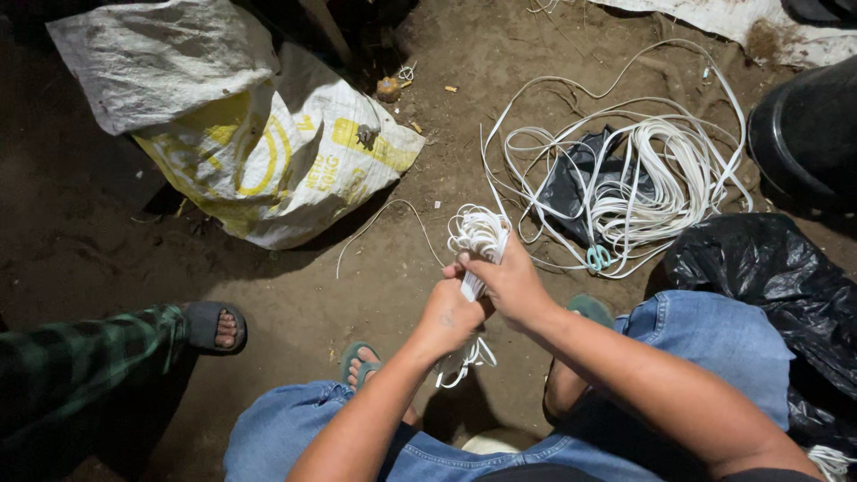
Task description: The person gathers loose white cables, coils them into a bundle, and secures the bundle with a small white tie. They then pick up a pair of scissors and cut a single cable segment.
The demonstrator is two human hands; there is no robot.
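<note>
A small bundle of white flat cable is held over the dirt floor, just in front of the person's knees. Left hand is closed round the bundle's lower part, with loops hanging out below it. Right hand is wrapped over the middle, fingers pinching a strand across the wraps. The bundle looks light, limp and springy, likely to uncoil if let go; the best hold is judged to be at the bound middle, not the free loops. Long axis runs away from the person, upper loop end pointing up-frame, slightly right. From the bundle a strand leads right to a loose pile of white cable; teal scissors lie at that pile's near edge. A yellow-printed sack lies left of the bundle.
</note>
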